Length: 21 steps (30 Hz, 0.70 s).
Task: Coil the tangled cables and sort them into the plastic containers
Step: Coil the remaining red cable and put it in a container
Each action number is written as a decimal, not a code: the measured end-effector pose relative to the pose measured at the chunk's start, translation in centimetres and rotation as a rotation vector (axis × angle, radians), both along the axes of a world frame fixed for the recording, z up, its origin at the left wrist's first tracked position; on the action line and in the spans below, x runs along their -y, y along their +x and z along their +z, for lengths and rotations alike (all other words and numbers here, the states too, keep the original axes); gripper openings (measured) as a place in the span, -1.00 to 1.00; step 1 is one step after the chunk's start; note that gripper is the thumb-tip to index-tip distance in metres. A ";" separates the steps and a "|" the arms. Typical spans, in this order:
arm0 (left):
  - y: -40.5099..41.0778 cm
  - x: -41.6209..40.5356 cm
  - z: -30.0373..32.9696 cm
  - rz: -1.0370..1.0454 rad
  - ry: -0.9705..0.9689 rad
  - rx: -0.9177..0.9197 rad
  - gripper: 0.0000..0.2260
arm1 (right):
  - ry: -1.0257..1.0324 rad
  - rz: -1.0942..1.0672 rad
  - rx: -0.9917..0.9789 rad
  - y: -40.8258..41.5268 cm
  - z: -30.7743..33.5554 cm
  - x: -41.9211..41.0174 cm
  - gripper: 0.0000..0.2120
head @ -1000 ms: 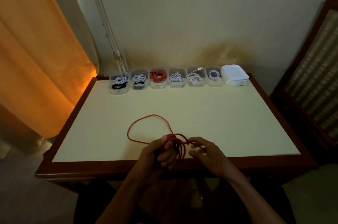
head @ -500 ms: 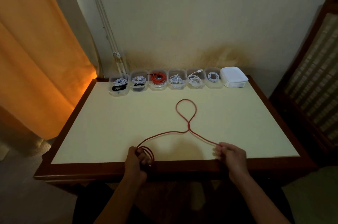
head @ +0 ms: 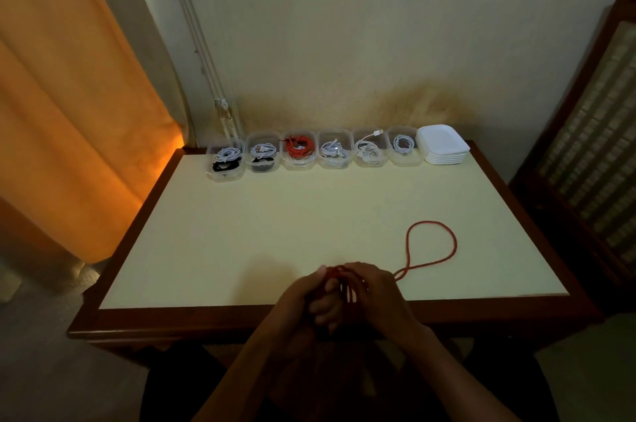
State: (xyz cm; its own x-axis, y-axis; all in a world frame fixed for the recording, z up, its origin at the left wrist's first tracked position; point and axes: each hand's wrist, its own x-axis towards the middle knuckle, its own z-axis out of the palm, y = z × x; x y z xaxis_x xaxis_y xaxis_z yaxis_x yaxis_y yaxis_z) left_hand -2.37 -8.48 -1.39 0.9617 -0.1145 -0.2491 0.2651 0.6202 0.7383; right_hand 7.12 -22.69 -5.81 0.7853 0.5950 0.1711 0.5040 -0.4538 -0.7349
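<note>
— Six tubs (head: 299, 150) stocked at the table's (head: 241, 242) far edge; what's outstanding?
— One red cable (head: 432, 251), part-wound at the near edge. Left hand (head: 311, 297) grips the finished loops, fingers curled round them; right hand (head: 373, 297) pinches the strand feeding in. One slack loop lies on the tabletop to the right.
— Handling advice?
— Keep turns equal, draw slack in gently so it doesn't twist, pinch the bundle firmly.

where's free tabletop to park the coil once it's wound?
Bare: the wide middle of the table, between the container row and the hands, and the near-left corner. Crowded: the back edge, with containers and the lid stack; near right, where the red cable loop trails.
</note>
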 end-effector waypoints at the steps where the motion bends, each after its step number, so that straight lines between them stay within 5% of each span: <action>1: 0.1 0.2 0.5 0.038 -0.099 0.054 -0.75 | -0.018 0.011 -0.018 -0.2 0.2 -0.1 -0.74; 4: 1.3 -0.4 2.1 0.295 -0.267 0.158 -0.84 | -0.067 0.050 -0.078 -1.5 0.4 0.1 -0.68; 7: 2.9 -2.3 3.4 0.628 -0.192 0.081 -0.85 | -0.119 0.217 -0.265 -3.1 0.3 0.9 -0.81; 10: 3.6 -3.6 1.2 0.795 0.524 0.053 -0.90 | -0.057 0.182 -0.293 -3.6 0.8 1.5 -0.85; 12: 3.0 -3.7 -1.7 0.639 0.993 0.103 -0.83 | 0.062 0.115 -0.293 -3.3 1.8 1.4 -0.89; 14: 2.3 -3.7 -4.3 0.340 1.156 0.137 -0.87 | 0.175 0.069 -0.293 -2.6 2.9 1.3 -0.89; 15: 2.0 -3.4 -4.9 0.178 1.098 0.135 -0.95 | 0.201 0.058 -0.280 -2.3 3.3 1.3 -0.88; 17: 1.6 -2.6 -4.7 -0.081 0.895 0.072 -0.75 | 0.234 0.062 -0.266 -1.8 3.9 1.3 -0.86; 21: 0.9 -1.6 -2.8 -0.209 0.398 0.060 -0.56 | 0.257 0.027 -0.249 -1.0 3.9 1.5 -0.85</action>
State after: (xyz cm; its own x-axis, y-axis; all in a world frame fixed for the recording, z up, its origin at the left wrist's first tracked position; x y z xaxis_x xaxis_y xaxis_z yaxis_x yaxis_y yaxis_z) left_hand -1.50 -6.88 -4.21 0.9422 -0.2147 -0.2574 0.3038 0.2225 0.9264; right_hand 6.12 -24.14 -1.93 0.8063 0.5784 0.1236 0.3047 -0.2272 -0.9250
